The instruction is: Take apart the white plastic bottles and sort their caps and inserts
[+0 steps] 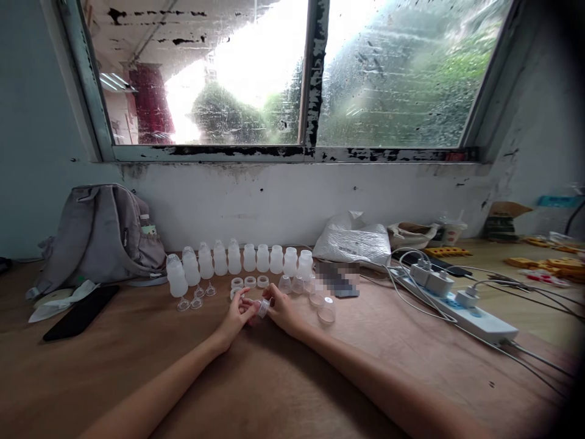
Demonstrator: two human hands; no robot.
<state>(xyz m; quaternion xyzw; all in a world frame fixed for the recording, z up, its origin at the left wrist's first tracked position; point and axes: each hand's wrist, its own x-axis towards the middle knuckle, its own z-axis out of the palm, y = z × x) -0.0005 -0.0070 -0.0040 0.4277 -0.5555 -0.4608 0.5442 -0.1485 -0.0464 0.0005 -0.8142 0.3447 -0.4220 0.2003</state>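
Resting on the worktop (pixel 283 390), both hands meet over a small ribbed ring (pixel 264 306): the left hand (pixel 238 315) pinches it from one side, the right hand (pixel 282 310) grips it from the other. Just behind them lie three more rings (pixel 250 281), clear teats (pixel 297 285) and a row of white bottles (pixel 249 258). A grey bag (pixel 98 235) sits far left, a power strip (pixel 461 308) right.

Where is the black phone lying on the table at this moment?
In the head view, the black phone lies flat at the left of the table, just in front of the grey backpack and beside some white papers.
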